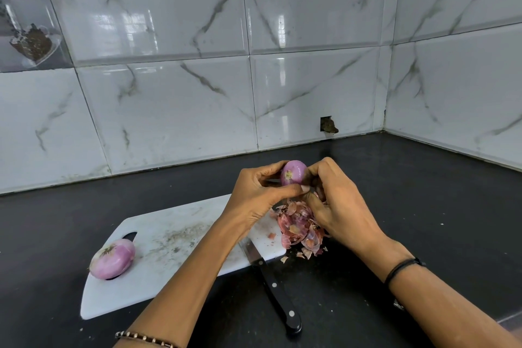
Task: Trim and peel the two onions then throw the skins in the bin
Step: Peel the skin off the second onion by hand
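Peeled onion (pixel 293 173) is being gripped betw. left hand (pixel 255 200) & right hand (pixel 336 203). Skins (pixel 300 230) are lying just under right hand. 2nd onion (pixel 112 259) is lying well left of left hand.

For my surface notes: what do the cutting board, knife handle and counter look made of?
Cutting board: likely white plastic, matte, scuffed and stained.
Knife handle: black, glossy, probably plastic or resin, with pale metal-looking rivets.
Counter: dark polished stone, perhaps granite, faintly speckled.

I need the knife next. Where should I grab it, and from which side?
Grip the knife by its black riveted handle, coming down from above on the near side. The handle lies flat on the counter, off the cutting board and pointing toward the person; the blade end rests on the board's edge, beside the onion skins.
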A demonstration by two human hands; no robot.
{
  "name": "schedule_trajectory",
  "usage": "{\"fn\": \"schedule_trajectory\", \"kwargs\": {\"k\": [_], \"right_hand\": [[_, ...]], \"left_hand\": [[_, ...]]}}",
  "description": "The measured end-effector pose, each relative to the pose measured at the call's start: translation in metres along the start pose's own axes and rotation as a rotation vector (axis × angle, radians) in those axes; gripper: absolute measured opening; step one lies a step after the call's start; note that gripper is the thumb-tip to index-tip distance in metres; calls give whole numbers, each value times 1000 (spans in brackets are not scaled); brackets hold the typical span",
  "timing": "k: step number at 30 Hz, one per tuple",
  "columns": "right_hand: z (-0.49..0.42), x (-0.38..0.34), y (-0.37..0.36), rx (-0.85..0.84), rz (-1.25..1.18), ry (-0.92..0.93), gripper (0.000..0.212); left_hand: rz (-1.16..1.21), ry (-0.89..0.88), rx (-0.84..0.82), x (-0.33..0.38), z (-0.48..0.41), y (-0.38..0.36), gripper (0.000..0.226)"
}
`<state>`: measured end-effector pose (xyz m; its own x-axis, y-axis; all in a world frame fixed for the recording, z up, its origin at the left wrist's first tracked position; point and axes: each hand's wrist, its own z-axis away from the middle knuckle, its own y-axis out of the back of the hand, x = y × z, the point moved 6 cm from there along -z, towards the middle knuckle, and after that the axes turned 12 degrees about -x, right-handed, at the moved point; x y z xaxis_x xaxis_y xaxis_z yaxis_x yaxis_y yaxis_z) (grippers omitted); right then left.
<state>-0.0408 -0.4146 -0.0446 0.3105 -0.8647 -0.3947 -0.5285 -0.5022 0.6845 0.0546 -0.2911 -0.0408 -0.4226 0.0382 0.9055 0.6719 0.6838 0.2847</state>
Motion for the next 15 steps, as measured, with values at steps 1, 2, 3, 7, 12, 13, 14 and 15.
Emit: {"fn": "schedule_trajectory", "kwargs": {"k": [1,2,3,7,12,13,14,15], "right_hand": [[-1,1,0,6,5,-19,23],[-1,2,1,9,5,-39,26],[-2,3,2,5,2,-56,32],[-2,-3,2,-55,-19,-30,49],[-1,-5,6,-21,-69,-36,25],[-1,-5,6,-7,-70,-39,22],[-2,-4,6,0,-69,-40,20],[-2,-4,6,2,-65,-37,17]], "left_hand": [[-3,7,15,-2,-1,1,53],[-16,14,30,-4,-2,3,54],[-32,20,43,-6,-2,4,54],[-133,-14,81,-8,1,6,45],[-255,-80,121,-1,4,6,47],[-269,-85,120,1,5,4,45],[-279,-86,118,2,6,3,42],[-283,-78,114,2,6,3,37]]}}
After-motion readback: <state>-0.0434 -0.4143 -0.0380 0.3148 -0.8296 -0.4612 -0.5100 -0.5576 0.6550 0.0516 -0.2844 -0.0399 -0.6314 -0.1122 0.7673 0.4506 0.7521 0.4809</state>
